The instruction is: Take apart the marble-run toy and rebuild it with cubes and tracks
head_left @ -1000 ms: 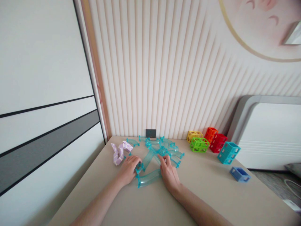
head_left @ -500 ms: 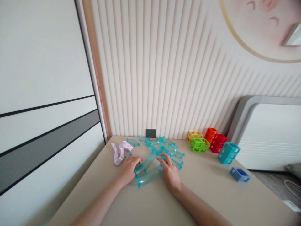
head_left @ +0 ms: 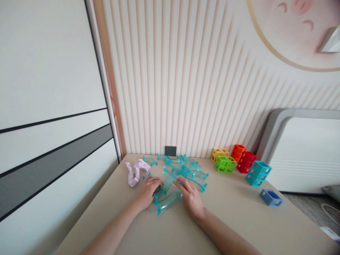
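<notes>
My left hand is closed, with its curled fingers round the near end of a see-through teal chute piece; its thumb is hidden. That piece slants away toward a heap of similar teal pieces. My right hand has its fingers stretched out, their tips close to the slanting piece, with no piece visibly gripped. A second curved teal piece lies in front, between the hands. Its left end meets the near end of the slanting one, and its right end goes out of sight by my right hand.
A lilac folded snake-like toy lies left. Openwork blocks stand right: yellow, green, orange, red, teal and blue. A ribbed wall with a dark socket backs the table.
The teal piece that my right hand held tilted up now lies lower among the heap. My right fingers have left it and moved slightly left and nearer. The front piece has turned a little.
</notes>
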### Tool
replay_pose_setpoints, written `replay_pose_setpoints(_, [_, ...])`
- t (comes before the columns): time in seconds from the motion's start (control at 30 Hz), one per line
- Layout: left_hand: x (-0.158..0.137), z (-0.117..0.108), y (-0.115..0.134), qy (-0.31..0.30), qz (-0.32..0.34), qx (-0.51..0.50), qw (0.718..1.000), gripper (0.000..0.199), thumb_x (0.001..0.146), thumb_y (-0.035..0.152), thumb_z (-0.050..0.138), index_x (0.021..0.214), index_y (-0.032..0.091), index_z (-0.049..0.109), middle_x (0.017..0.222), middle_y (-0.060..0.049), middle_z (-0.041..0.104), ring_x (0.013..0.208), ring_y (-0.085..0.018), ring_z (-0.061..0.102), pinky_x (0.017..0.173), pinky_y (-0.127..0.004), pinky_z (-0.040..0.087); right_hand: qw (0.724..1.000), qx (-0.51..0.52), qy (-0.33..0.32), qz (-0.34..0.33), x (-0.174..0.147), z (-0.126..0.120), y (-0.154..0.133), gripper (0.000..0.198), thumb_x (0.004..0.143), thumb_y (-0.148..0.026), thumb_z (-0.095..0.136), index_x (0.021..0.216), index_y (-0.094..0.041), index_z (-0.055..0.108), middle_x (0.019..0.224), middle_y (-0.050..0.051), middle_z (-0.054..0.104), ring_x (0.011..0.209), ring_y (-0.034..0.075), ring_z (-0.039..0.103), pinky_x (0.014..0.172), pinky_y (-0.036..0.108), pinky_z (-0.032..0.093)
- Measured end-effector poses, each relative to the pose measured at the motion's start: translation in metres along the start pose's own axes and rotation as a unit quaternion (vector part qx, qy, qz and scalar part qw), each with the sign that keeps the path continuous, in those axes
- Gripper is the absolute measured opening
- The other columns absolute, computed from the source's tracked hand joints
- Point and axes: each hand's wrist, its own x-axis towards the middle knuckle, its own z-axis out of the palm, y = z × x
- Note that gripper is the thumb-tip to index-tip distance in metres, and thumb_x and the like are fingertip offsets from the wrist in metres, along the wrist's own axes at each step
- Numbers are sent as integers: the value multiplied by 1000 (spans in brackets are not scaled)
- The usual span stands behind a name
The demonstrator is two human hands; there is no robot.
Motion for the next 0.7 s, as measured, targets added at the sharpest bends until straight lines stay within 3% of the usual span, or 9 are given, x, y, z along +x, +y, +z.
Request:
replay_pose_setpoints(0.17, [-3, 0, -9, 70, -21, -51, 996, 52, 60, -5, 50, 102, 25, 62, 120, -4, 70, 119, -25, 60, 105, -45, 43, 996, 14, 75, 37, -3, 2, 6, 65, 80, 6, 34, 130, -25, 61, 124, 10, 62, 113, 19, 63, 92, 34, 55])
replay_pose_setpoints(0.27, [-4, -1, -14, 119, -38, -77, 989, 35, 75, 7, 54, 106, 23, 59, 124, -8, 67, 119, -25, 60, 102, -44, 46, 995, 16, 90, 50, -4, 2, 10, 63, 81, 6, 33, 128, -24, 62, 123, 11, 62, 112, 19, 64, 90, 32, 55])
replay_pose_setpoints(0.4, [-2, -3, -13, 182, -69, -108, 975, 11, 93, 29, 52, 100, 23, 57, 113, -8, 69, 110, -24, 65, 96, -41, 51, 998, 7, 44, 33, -3, -1, 7, 65, 82, 6, 32, 128, -28, 63, 126, 9, 62, 113, 18, 63, 92, 31, 54])
replay_pose_setpoints(0.53, [-1, -4, -9, 184, -61, -115, 974, 11, 90, 31, 55, 99, 24, 56, 110, -7, 70, 106, -24, 66, 93, -39, 52, 999, 13, -27, -11, -2, -8, -2, 61, 90, 1, 34, 131, -34, 63, 134, 5, 60, 115, 18, 61, 92, 30, 52])
replay_pose_setpoints(0.7, [-2, -5, -1, 186, -47, -114, 975, 18, 83, 26, 64, 98, 24, 55, 112, -8, 70, 108, -25, 66, 93, -41, 52, 994, 5, -108, -19, 2, -16, -10, 48, 102, -14, 33, 133, -37, 62, 136, 4, 61, 110, 18, 62, 93, 31, 50])
